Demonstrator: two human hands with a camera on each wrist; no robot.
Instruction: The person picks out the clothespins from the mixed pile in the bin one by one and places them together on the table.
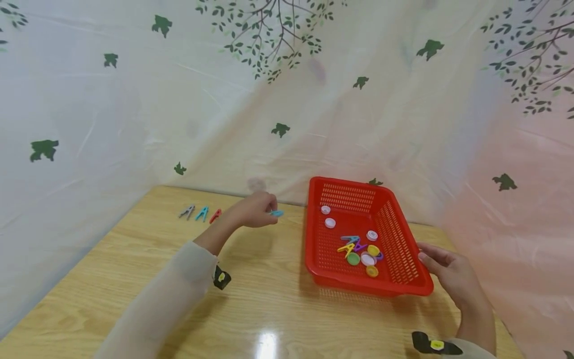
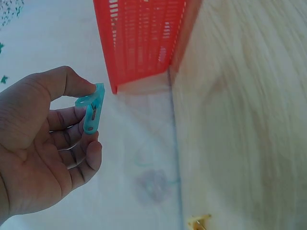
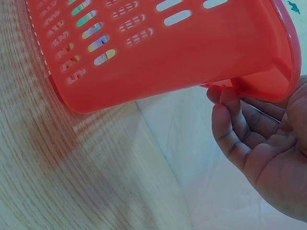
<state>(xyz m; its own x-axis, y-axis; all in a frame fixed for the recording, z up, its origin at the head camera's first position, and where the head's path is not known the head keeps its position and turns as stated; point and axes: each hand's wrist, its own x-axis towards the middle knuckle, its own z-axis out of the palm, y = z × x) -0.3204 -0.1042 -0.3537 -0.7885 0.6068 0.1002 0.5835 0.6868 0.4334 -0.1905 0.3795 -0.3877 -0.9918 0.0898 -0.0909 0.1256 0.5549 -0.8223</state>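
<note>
I'm remotely watching the left hand (image 1: 257, 210) pinching a blue plastic clothespin (image 2: 98, 108) above the wood-grained counter (image 1: 264, 299), left of the slotted red basket (image 1: 396, 244), the right hand (image 1: 457, 276) gripping its rim (image 1: 423, 289)

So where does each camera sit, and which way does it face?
Head: on the head, facing forward and down at the table and basket; left grip, right grip and sleeves show.
Left wrist: worn there, facing the left grip, which pinches a blue clip.
Right wrist: worn there, facing the right grip on the basket.
Head and left wrist share the blue clip; all share the basket.
</note>
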